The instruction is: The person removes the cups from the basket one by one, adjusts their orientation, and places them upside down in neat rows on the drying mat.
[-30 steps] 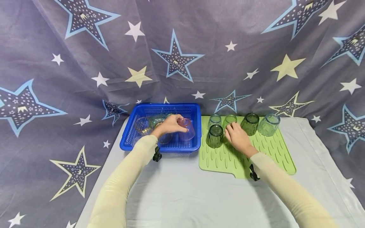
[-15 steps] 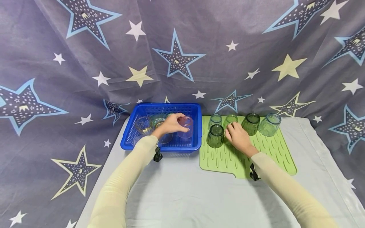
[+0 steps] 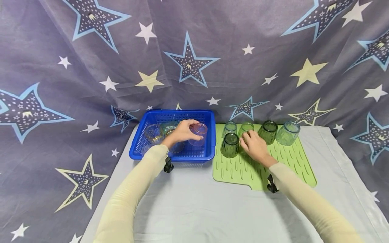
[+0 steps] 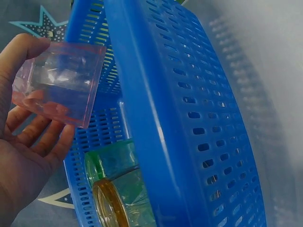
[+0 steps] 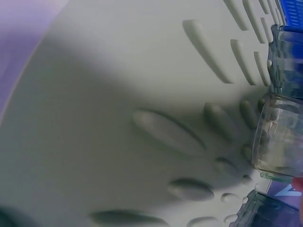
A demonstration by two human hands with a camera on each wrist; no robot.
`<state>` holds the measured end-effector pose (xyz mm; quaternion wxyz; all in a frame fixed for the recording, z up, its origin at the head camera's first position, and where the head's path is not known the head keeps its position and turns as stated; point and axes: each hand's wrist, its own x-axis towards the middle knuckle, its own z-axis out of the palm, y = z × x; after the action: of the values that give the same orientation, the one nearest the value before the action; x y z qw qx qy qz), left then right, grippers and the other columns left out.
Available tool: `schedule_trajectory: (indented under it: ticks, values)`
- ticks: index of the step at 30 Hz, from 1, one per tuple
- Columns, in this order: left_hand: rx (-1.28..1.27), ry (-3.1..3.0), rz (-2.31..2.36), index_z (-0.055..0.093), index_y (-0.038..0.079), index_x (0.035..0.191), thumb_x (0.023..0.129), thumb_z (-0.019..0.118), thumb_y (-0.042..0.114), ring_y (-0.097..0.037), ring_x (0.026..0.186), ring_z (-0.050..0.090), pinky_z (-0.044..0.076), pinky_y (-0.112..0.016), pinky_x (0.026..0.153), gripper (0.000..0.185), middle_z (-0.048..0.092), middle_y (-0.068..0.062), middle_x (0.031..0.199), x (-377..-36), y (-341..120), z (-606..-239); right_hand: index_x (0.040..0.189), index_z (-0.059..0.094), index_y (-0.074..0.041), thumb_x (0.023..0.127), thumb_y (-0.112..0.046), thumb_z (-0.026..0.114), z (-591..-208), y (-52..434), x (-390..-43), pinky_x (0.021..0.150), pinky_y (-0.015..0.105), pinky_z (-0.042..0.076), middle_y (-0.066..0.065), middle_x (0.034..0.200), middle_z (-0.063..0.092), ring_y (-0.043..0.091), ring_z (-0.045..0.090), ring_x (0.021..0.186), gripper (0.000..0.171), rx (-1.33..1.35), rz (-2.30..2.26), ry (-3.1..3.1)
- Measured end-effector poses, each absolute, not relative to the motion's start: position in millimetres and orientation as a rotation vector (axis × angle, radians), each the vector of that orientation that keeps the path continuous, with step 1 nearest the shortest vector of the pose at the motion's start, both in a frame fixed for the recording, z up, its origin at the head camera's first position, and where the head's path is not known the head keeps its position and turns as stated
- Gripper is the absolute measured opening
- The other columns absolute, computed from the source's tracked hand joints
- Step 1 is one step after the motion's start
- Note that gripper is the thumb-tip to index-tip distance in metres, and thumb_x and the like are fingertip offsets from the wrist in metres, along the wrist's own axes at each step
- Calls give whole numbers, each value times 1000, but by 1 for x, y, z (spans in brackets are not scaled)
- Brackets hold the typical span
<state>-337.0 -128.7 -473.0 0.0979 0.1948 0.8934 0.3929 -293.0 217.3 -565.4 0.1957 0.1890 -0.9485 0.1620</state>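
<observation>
My left hand (image 3: 183, 131) grips a pink-tinted glass (image 4: 64, 85) by its side, held in the blue basket (image 3: 209, 157), thumb on one side and fingers on the other. On the green drying mat (image 3: 231, 173), my right hand (image 3: 254, 145) has curled fingers at a clear glass (image 5: 279, 137). The head view mostly hides that glass behind the hand; a fingertip shows beside it in the right wrist view. Just behind stands a light green glass (image 3: 246, 127). Left of the right hand is a dark green glass (image 3: 229, 145).
More glasses lie in the basket, including an amber-rimmed one (image 4: 111, 203) and a green one (image 4: 111, 161). Upturned on the mat are a pale blue glass (image 3: 230, 128), another dark green glass (image 3: 268, 132) and a bluish glass (image 3: 287, 134). Star-patterned cloth hangs behind.
The pink glass in my left hand has tilted and shifted slightly inside the basket. My right hand stays in nearly the same place on the mat.
</observation>
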Motion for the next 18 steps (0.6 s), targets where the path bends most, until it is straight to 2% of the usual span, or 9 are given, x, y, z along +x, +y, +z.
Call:
schedule_trajectory:
  ticks: [12, 18]
  values:
    - [604, 2690, 1169, 62, 5, 136, 74, 90, 25, -27, 111, 62, 57, -43, 92, 70, 68, -12, 123, -336, -124, -466, 109, 65, -4, 99, -28, 54, -558, 219, -296, 48, 41, 47, 15, 94, 59, 32, 58, 79, 29, 556, 429, -2443]
    - [663, 2718, 1158, 63, 8, 135, 74, 91, 26, -26, 112, 61, 56, -43, 94, 69, 67, -10, 122, -336, -115, -458, 112, 66, -4, 100, -28, 54, -533, 211, -300, 46, 36, 40, 15, 96, 58, 31, 54, 77, 29, 575, 491, -2377]
